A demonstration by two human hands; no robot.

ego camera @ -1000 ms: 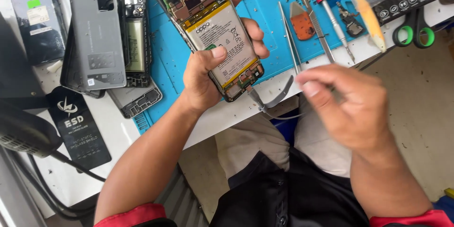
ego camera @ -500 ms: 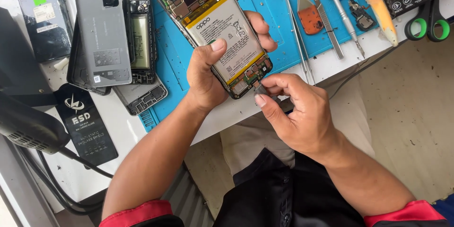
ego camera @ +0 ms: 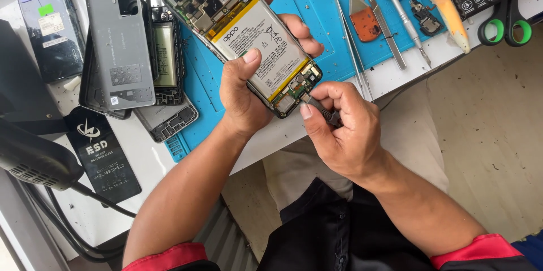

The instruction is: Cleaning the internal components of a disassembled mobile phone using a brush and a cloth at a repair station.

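Observation:
My left hand (ego camera: 244, 96) grips an opened smartphone (ego camera: 243, 28) with its back off, showing a white battery and a circuit board. It holds the phone over the blue work mat (ego camera: 331, 28), thumb pressed on the battery. My right hand (ego camera: 339, 129) pinches a pair of metal tweezers (ego camera: 318, 106). Their tips touch the small board at the phone's lower end.
On the mat lie another pair of tweezers (ego camera: 352, 45), an orange pry tool (ego camera: 365, 22), a red-capped screwdriver (ego camera: 404, 22) and small parts. Grey back covers (ego camera: 121, 45) and phone frames sit to the left, green-handled scissors (ego camera: 506, 25) to the right, a black cable (ego camera: 85, 231) below.
My right hand has come in from the right with the tweezers and brought their tips onto the phone's lower end. My left hand has kept the phone almost still.

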